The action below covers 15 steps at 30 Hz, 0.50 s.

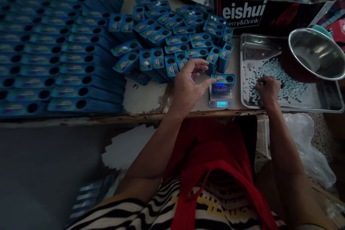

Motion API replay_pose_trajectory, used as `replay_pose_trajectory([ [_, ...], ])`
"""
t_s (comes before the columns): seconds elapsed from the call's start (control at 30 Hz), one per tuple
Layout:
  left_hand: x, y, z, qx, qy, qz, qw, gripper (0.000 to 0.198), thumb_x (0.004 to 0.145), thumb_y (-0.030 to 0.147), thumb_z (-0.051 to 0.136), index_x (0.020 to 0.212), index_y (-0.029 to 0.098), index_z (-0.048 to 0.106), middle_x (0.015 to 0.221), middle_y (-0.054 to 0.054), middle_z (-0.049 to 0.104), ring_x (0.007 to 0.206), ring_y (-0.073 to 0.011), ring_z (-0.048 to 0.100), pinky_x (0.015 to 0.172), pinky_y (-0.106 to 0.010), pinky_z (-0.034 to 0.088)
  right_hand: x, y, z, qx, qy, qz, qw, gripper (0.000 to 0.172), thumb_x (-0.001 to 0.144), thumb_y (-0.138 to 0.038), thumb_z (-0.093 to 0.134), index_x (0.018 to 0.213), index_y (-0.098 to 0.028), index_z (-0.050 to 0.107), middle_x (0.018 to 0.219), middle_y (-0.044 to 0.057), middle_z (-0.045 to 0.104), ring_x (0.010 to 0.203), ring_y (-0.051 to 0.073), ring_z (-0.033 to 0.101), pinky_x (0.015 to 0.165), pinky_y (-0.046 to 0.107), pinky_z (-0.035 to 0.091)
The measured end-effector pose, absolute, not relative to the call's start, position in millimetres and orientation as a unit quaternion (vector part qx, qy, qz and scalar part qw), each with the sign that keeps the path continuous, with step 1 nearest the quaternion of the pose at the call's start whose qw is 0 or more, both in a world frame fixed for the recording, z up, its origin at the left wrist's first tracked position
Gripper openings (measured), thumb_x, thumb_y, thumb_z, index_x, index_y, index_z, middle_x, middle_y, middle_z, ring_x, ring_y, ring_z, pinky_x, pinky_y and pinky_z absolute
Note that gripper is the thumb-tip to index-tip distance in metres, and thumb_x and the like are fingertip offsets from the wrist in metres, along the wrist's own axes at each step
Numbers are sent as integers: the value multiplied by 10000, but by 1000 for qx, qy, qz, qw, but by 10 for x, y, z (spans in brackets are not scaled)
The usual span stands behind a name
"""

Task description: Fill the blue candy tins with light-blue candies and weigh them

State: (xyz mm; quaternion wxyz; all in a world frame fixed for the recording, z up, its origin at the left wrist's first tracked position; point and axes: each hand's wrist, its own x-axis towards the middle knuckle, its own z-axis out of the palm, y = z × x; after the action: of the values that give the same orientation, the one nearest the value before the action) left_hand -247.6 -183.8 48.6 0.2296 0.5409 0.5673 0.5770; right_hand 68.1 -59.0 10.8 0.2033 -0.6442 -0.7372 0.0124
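Observation:
A small blue candy box [223, 79] with a round dark hole in its top rests on a digital scale [215, 97] with a lit display. My left hand [190, 84] is just left of it, fingers apart and curved; the thumb tip reaches the box's edge, and whether it touches I cannot tell. Over the metal tray [248, 103], my right hand [269, 90] has its fingers bent together at the pale blue candies [292, 88]. What lies between those fingertips is hidden.
Rows of blue boxes [70, 79] fill the table's left side, with several looser ones [176, 39] in the middle, some with white pieces on top. A metal bowl [315, 55] leans in the tray. Behind stands an open black carton [265, 16].

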Motion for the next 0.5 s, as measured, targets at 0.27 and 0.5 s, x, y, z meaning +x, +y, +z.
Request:
replay_pose_trajectory([
  [0.27,-1998,-1696,661,740,582,313,129,409,885,170,843,1261,216,687,1275,-114,716,1243,-324,650,1063,-463,567,805,-608,120,-643,-731,48,225,274,768,-351,701,984,-239,825,952,111,732,876,300,676,881,453,516],
  [0.5,-3367,-2663,947,687,641,322,112,328,887,183,813,1180,248,680,1227,-72,760,1171,-287,714,1041,-408,572,902,-458,-88,-634,-720,21,280,275,739,-614,704,880,-379,739,1072,197,667,1248,430,639,885,591,481],
])
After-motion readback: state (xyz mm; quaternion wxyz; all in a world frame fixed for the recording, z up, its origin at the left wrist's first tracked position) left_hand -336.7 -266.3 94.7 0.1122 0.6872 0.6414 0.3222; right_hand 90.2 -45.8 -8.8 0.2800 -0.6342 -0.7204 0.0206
